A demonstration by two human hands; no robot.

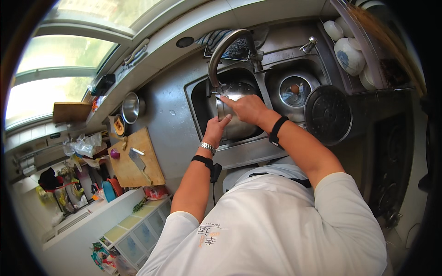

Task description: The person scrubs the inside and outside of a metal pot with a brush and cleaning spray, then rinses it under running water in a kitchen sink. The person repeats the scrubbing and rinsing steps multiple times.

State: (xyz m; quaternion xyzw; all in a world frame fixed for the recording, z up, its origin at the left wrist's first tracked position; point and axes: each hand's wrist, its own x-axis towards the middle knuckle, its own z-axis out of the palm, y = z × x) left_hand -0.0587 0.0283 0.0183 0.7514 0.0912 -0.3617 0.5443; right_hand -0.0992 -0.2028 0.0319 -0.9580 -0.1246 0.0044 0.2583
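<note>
A stainless steel pot (237, 126) lies tilted in the left sink basin (203, 120), under the curved metal faucet (217, 51). My left hand (217, 129) grips the pot's near left side, thumb on top. My right hand (247, 108) is over the pot, its index finger reaching to the rim beneath the spout; whether it holds something small there I cannot tell. In the right basin sits a round metal bowl or pot (299, 91) with a brownish round object (294, 89) in it. A dark round perforated steamer plate or lid (328, 115) leans at that basin's right edge.
Left on the counter are a wooden cutting board (138, 158) with a cleaver (137, 158) and a purple onion (115, 154), a steel bowl (131, 107) and a cut pumpkin (119, 126). White bowls (349, 55) stand in a rack at the upper right. A gas stove (388, 162) is at the right.
</note>
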